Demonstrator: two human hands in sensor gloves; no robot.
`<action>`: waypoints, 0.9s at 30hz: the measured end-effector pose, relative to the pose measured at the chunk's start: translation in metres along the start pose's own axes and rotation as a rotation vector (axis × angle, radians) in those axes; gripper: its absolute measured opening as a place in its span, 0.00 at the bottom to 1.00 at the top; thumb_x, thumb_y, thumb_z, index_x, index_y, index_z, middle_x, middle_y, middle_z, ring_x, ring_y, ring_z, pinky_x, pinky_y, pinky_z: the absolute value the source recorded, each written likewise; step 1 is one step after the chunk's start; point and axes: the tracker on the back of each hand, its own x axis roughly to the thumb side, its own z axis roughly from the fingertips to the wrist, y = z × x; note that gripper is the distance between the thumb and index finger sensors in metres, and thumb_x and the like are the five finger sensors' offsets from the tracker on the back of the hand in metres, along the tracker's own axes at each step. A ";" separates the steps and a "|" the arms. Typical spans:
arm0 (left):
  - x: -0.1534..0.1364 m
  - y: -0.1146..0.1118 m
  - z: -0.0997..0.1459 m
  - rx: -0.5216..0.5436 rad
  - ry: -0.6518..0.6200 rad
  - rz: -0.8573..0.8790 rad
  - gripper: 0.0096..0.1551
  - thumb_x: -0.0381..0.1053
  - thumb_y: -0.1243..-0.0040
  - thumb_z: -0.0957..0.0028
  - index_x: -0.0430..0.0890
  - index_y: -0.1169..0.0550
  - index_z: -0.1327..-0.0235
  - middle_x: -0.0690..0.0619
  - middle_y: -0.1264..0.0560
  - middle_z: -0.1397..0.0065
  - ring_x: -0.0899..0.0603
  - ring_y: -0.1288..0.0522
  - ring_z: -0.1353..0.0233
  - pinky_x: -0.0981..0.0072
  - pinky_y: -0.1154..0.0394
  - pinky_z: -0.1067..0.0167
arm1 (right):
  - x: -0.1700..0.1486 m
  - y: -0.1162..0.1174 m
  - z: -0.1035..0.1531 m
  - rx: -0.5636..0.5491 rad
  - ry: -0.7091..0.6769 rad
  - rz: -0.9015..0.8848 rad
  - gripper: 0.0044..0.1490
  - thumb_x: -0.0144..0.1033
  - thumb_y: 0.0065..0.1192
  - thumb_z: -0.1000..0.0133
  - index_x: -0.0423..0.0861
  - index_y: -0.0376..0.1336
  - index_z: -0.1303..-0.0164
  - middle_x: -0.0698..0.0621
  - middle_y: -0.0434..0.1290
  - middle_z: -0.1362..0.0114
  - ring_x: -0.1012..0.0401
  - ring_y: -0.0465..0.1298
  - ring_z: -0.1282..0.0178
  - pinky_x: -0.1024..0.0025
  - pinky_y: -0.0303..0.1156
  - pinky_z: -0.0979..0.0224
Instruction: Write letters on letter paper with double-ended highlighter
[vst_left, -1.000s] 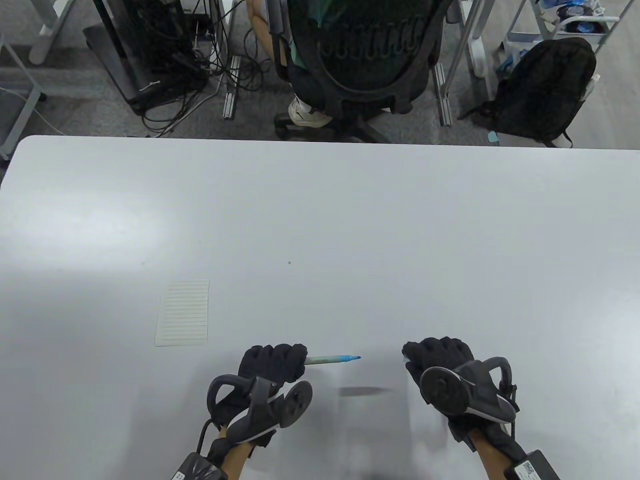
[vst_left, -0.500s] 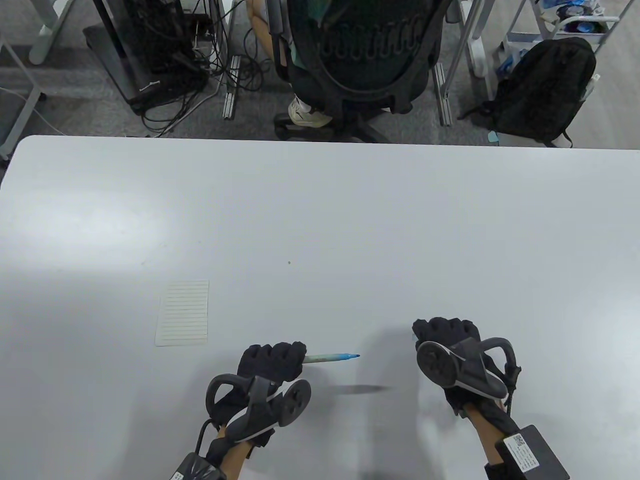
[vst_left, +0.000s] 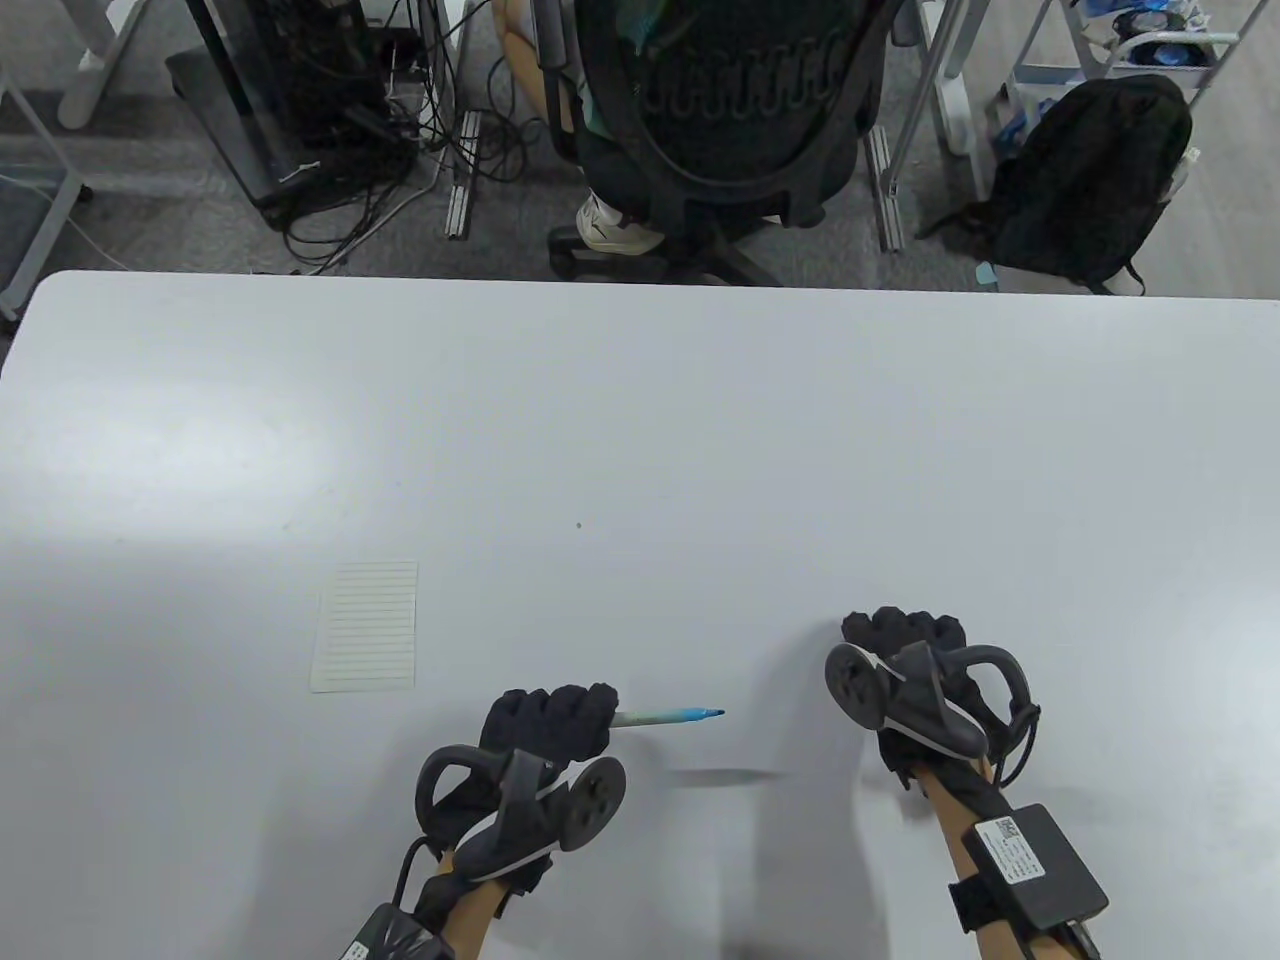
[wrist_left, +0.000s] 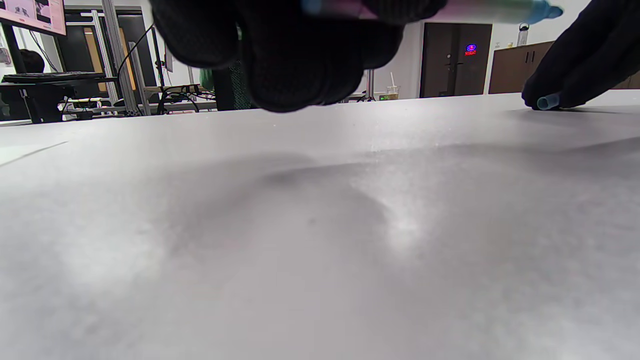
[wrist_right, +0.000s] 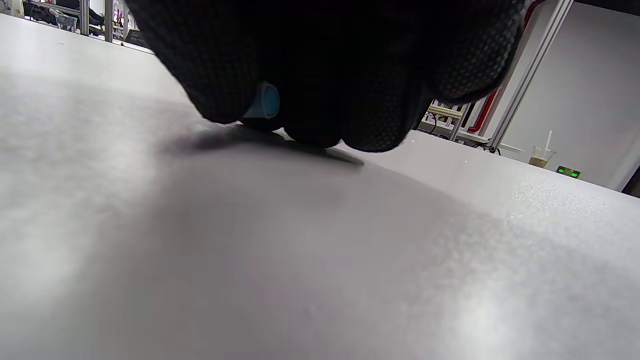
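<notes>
My left hand (vst_left: 548, 722) grips a double-ended highlighter (vst_left: 666, 715) above the table, its uncapped blue tip pointing right. In the left wrist view the highlighter (wrist_left: 500, 6) crosses the top edge under my curled fingers. My right hand (vst_left: 900, 640) sits low at the table to the right, fingers curled round a small blue cap (wrist_right: 264, 100). The cap (wrist_left: 547, 102) also shows in the left wrist view, at the tabletop. A lined sheet of letter paper (vst_left: 365, 626) lies flat on the table, left of both hands.
The grey table (vst_left: 640, 420) carries only the paper. Beyond its far edge stand an office chair (vst_left: 720, 110) with a seated person, cables, and a black backpack (vst_left: 1085, 180) on the floor.
My right hand has moved away from the highlighter tip, forward and slightly right, down toward the table with the cap. The left hand and highlighter have stayed still.
</notes>
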 end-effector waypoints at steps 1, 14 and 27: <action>0.000 0.000 0.000 -0.001 0.000 0.001 0.27 0.52 0.55 0.38 0.53 0.30 0.24 0.54 0.25 0.27 0.50 0.21 0.35 0.45 0.29 0.25 | -0.001 0.000 -0.001 0.006 0.004 0.001 0.26 0.41 0.65 0.44 0.48 0.72 0.36 0.41 0.79 0.33 0.43 0.79 0.36 0.37 0.70 0.31; -0.001 0.001 -0.001 -0.005 0.002 0.006 0.27 0.52 0.55 0.38 0.53 0.31 0.24 0.54 0.25 0.26 0.50 0.21 0.35 0.45 0.29 0.25 | -0.004 -0.001 0.001 0.037 0.020 -0.003 0.30 0.40 0.63 0.43 0.47 0.69 0.31 0.37 0.75 0.27 0.40 0.77 0.32 0.36 0.68 0.30; -0.007 -0.001 -0.001 -0.016 0.023 0.020 0.27 0.51 0.55 0.37 0.53 0.32 0.23 0.54 0.26 0.25 0.50 0.21 0.34 0.45 0.29 0.25 | 0.033 -0.036 0.054 -0.088 -0.046 -0.123 0.33 0.42 0.61 0.42 0.45 0.66 0.26 0.33 0.72 0.25 0.38 0.74 0.31 0.35 0.67 0.30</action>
